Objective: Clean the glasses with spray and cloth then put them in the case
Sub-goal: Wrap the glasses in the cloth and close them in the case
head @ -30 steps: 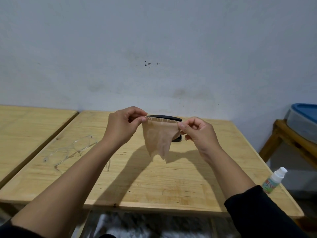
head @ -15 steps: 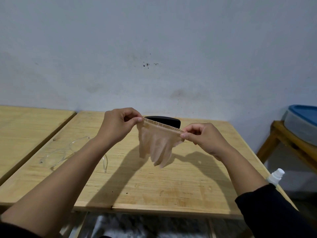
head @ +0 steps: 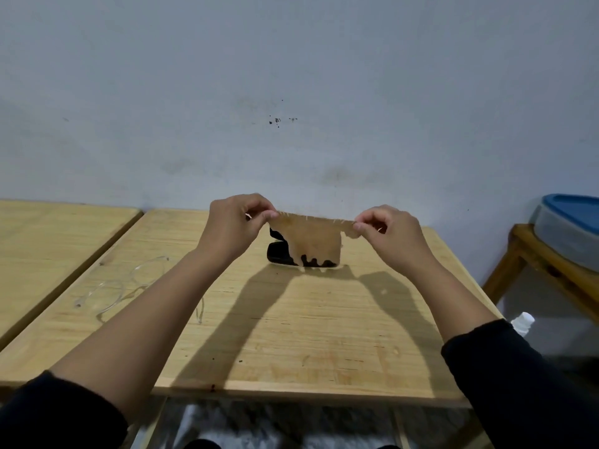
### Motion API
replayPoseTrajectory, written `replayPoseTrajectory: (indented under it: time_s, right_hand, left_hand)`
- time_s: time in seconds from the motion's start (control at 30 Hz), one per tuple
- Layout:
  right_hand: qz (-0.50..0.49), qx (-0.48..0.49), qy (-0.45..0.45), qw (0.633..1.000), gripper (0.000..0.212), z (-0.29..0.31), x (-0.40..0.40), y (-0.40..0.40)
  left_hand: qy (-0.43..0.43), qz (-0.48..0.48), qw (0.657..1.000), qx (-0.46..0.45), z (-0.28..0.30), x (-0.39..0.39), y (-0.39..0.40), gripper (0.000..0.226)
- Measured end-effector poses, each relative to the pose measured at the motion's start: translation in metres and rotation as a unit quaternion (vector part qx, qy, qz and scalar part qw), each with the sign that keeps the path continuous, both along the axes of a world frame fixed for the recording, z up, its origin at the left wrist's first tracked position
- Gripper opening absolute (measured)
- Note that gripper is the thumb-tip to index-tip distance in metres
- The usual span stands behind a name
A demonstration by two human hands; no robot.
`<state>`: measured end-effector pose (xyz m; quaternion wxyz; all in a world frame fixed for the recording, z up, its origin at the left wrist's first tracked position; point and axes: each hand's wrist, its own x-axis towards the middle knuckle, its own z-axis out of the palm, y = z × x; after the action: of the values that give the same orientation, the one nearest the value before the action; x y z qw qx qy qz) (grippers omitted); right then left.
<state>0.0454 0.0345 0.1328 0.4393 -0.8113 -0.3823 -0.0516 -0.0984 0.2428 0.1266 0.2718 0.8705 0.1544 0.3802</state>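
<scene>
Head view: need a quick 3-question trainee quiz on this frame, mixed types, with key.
1. True or false: the cloth is lying flat on the table.
2. Which hand is nearer the glasses? A) left hand B) right hand
3. Fill in: the black case sits partly behind the ____.

Key
1. False: both hands pinch its top edge and hold it stretched in the air.
2. A: the glasses lie on the table's left side.
3. Cloth.
</scene>
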Motion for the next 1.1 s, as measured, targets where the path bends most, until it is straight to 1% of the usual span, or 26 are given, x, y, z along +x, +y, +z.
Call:
replayPoseTrajectory:
  time_s: [0.07, 0.13, 0.23, 0.3, 0.33, 0.37, 0.43, 0.5, 0.57, 0.63, 0.87, 0.93, 1.0, 1.03, 1.1]
  right_hand:
    - [0.039, -0.062, 0.018, 0.997, 0.006, -0.014, -0.007, -0.010]
    - [0.076, -0.129, 0.052, 0.987, 0.008, -0.032, -0.014, -0.023]
    - [0.132, -0.239, 0.126, 0.954, 0.004, -0.055, -0.023, -0.040]
    - [0.152, -0.285, 0.181, 0.929, 0.011, -0.065, -0.031, -0.048]
    - [0.142, -0.284, 0.193, 0.928, 0.015, -0.069, -0.032, -0.049]
    - [0.120, -0.269, 0.191, 0.936, 0.016, -0.073, -0.032, -0.049]
    - [0.054, -0.216, 0.167, 0.960, 0.013, -0.078, -0.031, -0.045]
    - [-0.004, -0.150, 0.165, 0.975, 0.011, -0.084, -0.028, -0.036]
    - [-0.040, -0.083, 0.198, 0.976, 0.010, -0.090, -0.027, -0.022]
    - [-0.066, -0.048, 0.213, 0.974, 0.011, -0.097, -0.025, -0.006]
    - [-0.114, -0.079, 0.154, 0.978, 0.018, -0.111, -0.004, 0.040]
    - [-0.108, -0.103, 0.137, 0.979, 0.019, -0.114, 0.001, 0.047]
    - [-0.095, -0.132, 0.116, 0.980, 0.015, -0.117, 0.004, 0.051]
    - [-0.092, -0.143, 0.108, 0.979, 0.012, -0.118, 0.005, 0.053]
    - [-0.096, -0.150, 0.101, 0.979, 0.013, -0.120, 0.007, 0.055]
  left_hand:
    - [0.038, -0.031, 0.999, 0.018, -0.017, -0.013, -0.003, 0.002]
    - [0.101, -0.087, 0.991, 0.017, -0.039, -0.030, -0.010, 0.002]
    - [0.200, -0.163, 0.966, -0.009, -0.064, -0.052, -0.023, 0.006]
    - [0.230, -0.186, 0.954, -0.044, -0.072, -0.060, -0.029, 0.014]
    - [0.233, -0.185, 0.953, -0.059, -0.074, -0.062, -0.031, 0.016]
    - [0.229, -0.174, 0.955, -0.070, -0.076, -0.062, -0.031, 0.017]
    - [0.212, -0.128, 0.966, -0.070, -0.079, -0.056, -0.029, 0.016]
    - [0.191, -0.064, 0.977, -0.065, -0.083, -0.042, -0.026, 0.013]
    - [0.176, -0.009, 0.982, -0.067, -0.089, -0.027, -0.025, 0.013]
    - [0.163, 0.022, 0.983, -0.079, -0.097, -0.013, -0.027, 0.013]
    - [0.160, 0.083, 0.980, -0.087, -0.117, 0.018, -0.024, 0.017]
    - [0.180, 0.092, 0.975, -0.095, -0.120, 0.023, -0.020, 0.016]
    - [0.196, 0.091, 0.972, -0.091, -0.122, 0.027, -0.018, 0.014]
    - [0.199, 0.090, 0.972, -0.088, -0.122, 0.029, -0.018, 0.013]
    - [0.200, 0.091, 0.972, -0.082, -0.123, 0.033, -0.016, 0.012]
